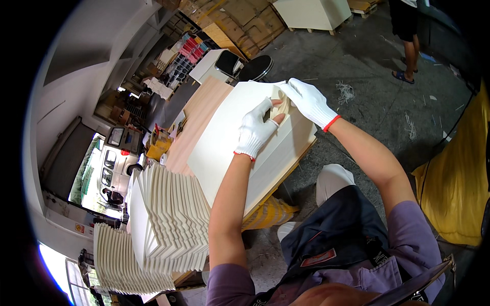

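Observation:
A thick stack of large cream paper sheets (224, 137) lies on the table in front of me. My left hand (255, 130), in a white knit glove with bare thumb and finger tips, grips the curled edges of several sheets (282, 109) at the stack's right side. Across the far right corner lies my right hand (308, 103), fully gloved in white with a red cuff. Its fingers close over the sheets' corner, and their undersides are hidden. The sheets bow and fan apart between both hands.
Folded cream sheets (168, 214) stand in tall piles at the near left. Wood-grain boards (199, 122) lie beyond the stack. A yellow container (158, 144) sits left, a black stool (256, 67) behind. Yellow sheeting (454, 178) hangs at right; another person (406, 41) stands at far right.

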{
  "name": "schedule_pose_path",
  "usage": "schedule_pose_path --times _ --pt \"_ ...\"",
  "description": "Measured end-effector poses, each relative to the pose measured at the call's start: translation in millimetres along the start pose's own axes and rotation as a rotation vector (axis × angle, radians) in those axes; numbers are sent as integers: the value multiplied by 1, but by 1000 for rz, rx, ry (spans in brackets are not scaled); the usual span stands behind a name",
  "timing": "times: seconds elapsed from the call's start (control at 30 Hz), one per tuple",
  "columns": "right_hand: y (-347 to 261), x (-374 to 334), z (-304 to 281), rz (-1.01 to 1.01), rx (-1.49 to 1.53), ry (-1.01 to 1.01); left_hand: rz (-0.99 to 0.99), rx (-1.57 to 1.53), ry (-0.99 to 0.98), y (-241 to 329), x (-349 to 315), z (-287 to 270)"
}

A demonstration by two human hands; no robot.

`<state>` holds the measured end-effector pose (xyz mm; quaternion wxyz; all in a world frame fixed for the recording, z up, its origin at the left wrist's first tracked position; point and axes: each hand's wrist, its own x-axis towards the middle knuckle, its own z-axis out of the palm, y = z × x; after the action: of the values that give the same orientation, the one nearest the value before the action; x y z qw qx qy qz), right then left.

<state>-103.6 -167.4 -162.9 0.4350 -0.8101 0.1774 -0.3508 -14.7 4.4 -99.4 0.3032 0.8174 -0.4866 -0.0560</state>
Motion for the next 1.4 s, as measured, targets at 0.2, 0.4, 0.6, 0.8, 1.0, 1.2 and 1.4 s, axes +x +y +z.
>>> schedule_pose_path --times 0.2,0.4,0.6,0.8,1.0,1.2,1.4 --pt "-4 0 2 -1 13 11 175 27 120 -17 1 4" --pt "12 2 7 -27 16 53 16 94 -19 7 -3 0" --pt "4 0 -2 -14 139 59 99 146 4 0 -3 -1" --pt "-10 -8 -42 119 -423 -241 158 255 138 4 -14 5" --pt "12 0 -38 -433 -661 -95 81 360 112 -4 11 6" --pt "-4 9 -21 -246 -108 -141 84 350 105 -16 30 7" --pt "2 3 -1 -54 136 3 -6 -40 40 -20 9 6"
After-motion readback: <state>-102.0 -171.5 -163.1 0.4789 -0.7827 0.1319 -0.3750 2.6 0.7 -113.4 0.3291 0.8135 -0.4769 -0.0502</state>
